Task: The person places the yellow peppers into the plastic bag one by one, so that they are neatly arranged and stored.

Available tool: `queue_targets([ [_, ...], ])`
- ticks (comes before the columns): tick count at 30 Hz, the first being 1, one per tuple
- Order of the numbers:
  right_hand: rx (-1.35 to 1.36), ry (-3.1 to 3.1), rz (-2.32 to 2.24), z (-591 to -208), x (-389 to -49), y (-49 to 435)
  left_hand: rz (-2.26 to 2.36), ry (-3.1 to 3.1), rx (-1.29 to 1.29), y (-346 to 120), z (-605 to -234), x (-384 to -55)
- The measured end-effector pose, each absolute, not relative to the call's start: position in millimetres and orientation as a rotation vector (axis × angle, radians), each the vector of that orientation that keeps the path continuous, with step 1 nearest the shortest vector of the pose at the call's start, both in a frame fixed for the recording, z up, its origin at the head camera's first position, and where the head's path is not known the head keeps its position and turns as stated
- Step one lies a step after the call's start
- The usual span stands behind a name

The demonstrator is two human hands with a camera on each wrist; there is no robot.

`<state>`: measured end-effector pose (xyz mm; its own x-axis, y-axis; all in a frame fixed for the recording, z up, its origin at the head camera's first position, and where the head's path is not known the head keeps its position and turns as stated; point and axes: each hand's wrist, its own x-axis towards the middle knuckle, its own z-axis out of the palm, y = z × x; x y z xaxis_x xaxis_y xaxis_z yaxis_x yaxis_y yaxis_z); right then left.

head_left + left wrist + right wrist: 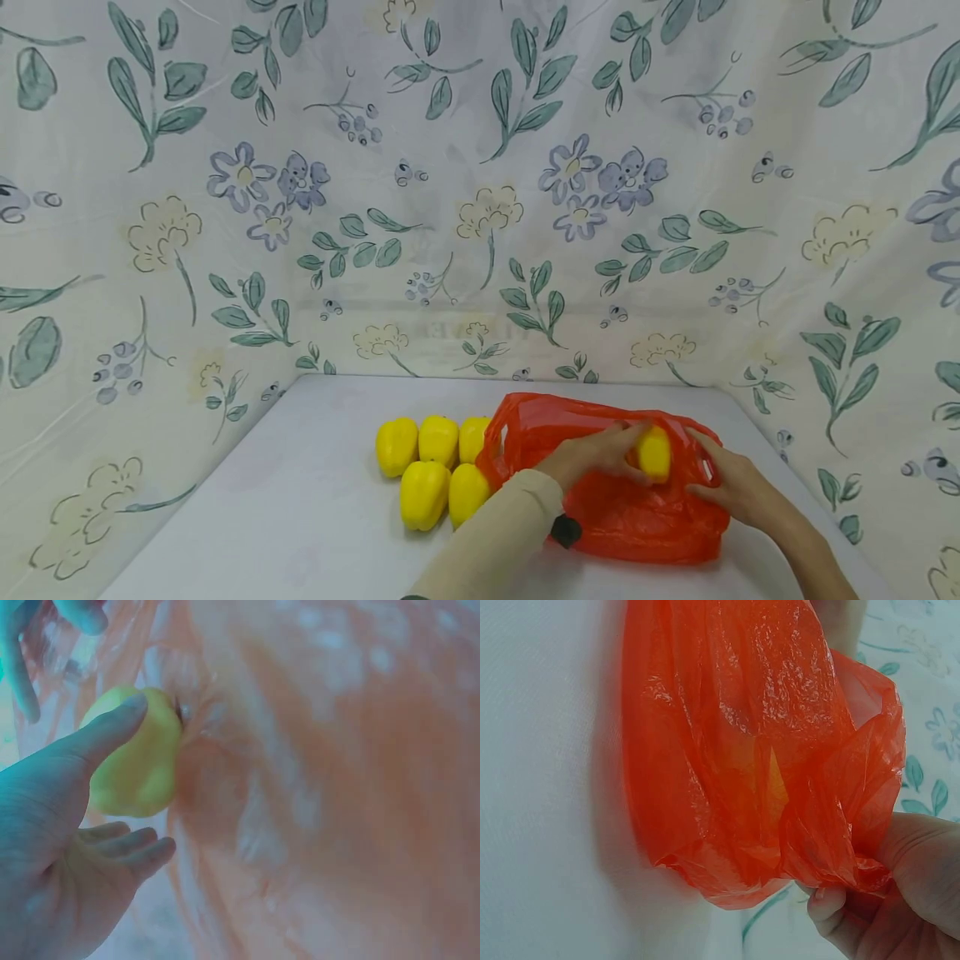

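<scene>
A red plastic bag [615, 525] lies on the table with its mouth toward the two hands. One yellow bell pepper [655, 456] sits at the bag's opening, between thumb and fingers of my left hand [596, 454]. In the left wrist view the thumb overlaps that bell pepper [139, 769], while the fingers stretch out below it with a gap showing. My right hand [738, 492] grips the bag's right edge; its fingers pinch the gathered plastic [832, 859] in the right wrist view. Through the film there, a yellow shape shows.
Several more yellow bell peppers [424, 496] lie in two rows left of the bag, some partly hidden by it and the left sleeve [498, 533]. The white table [300, 500] ends at a flower-patterned curtain [450, 250] behind and at both sides.
</scene>
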<state>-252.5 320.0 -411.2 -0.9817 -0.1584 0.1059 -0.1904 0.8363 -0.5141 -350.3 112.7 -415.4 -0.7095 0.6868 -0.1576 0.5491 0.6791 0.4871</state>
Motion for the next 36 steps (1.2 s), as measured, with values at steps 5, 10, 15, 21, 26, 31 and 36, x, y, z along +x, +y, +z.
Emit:
queue_targets([
  [5,0.291,-2.945,0.823,-410.5,-252.8,320.6,0.494,2.5,1.067,104.0,-393.0,-350.6],
  [10,0.287,-2.946,0.839,-411.5,-252.9,321.2,0.47,2.368,1.238,91.4,-373.4,-352.3],
  [15,0.296,-2.941,0.83,-413.5,-253.9,321.8,0.269,2.508,1.233,53.1,-352.8,-346.5],
  [21,0.311,-2.938,0.813,-413.5,-254.5,323.9,0.37,2.526,1.328,2.1,-324.7,-345.8],
  [26,0.305,-2.944,0.826,-411.2,-254.2,324.5,0.516,2.568,1.283,-43.9,-312.0,-344.8],
  [31,0.303,-2.943,0.833,-411.3,-253.3,324.0,0.593,2.642,1.201,-86.0,-317.9,-342.7],
  [36,0.298,-2.948,0.84,-411.4,-252.9,322.4,0.612,2.705,1.119,-124.7,-330.3,-337.6],
])
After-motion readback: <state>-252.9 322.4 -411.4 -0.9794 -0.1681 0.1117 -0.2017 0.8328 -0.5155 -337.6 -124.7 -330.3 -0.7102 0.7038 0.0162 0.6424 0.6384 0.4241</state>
